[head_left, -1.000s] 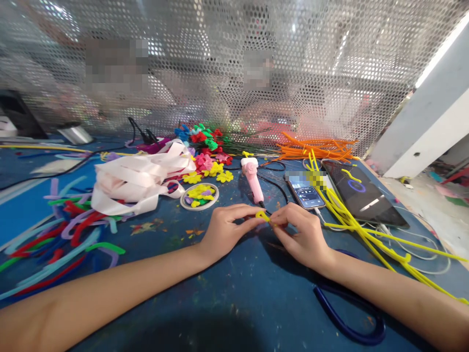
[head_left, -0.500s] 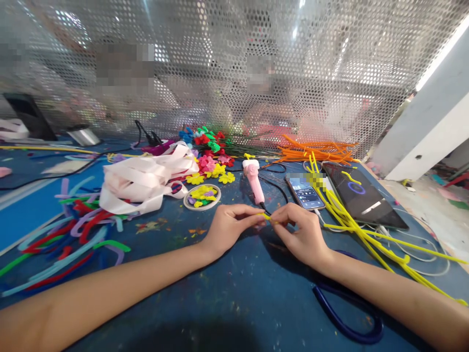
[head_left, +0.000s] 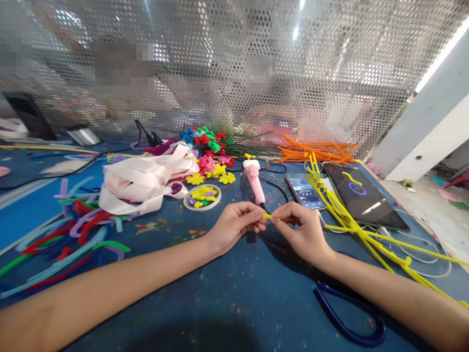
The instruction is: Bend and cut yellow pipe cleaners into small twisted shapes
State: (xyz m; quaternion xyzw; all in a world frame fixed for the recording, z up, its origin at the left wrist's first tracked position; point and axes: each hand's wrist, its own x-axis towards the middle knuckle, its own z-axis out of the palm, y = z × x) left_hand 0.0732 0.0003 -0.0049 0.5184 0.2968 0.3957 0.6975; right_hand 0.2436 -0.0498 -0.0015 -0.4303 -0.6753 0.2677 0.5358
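A short piece of yellow pipe cleaner [head_left: 267, 215] is pinched between both hands, above the table's middle. My left hand [head_left: 236, 224] holds its left end between thumb and forefinger, the other fingers curled under. My right hand [head_left: 302, 227] grips the right end in a thumb-and-finger pinch; much of the piece is hidden by the fingertips. Just beyond the hands lies a pink corded handheld tool [head_left: 253, 181]. Left of it stands a round dish [head_left: 219, 199] with yellow and purple fuzzy pieces. Yellow pipe cleaners [head_left: 346, 220] lie beside my right hand.
Loose coloured pipe cleaners [head_left: 69, 244] and pale ribbon [head_left: 134, 183] lie left. Fuzzy flowers [head_left: 207, 164] and orange pipe cleaners [head_left: 318, 150] sit near the perforated metal screen [head_left: 227, 73]. A phone [head_left: 306, 192], a tablet [head_left: 370, 198] and dark blue scissor-like loops [head_left: 351, 322] are right.
My left hand has turned slightly and its lower fingers show more. More of the yellow piece shows between the fingertips. Both hands stay in nearly the same place.
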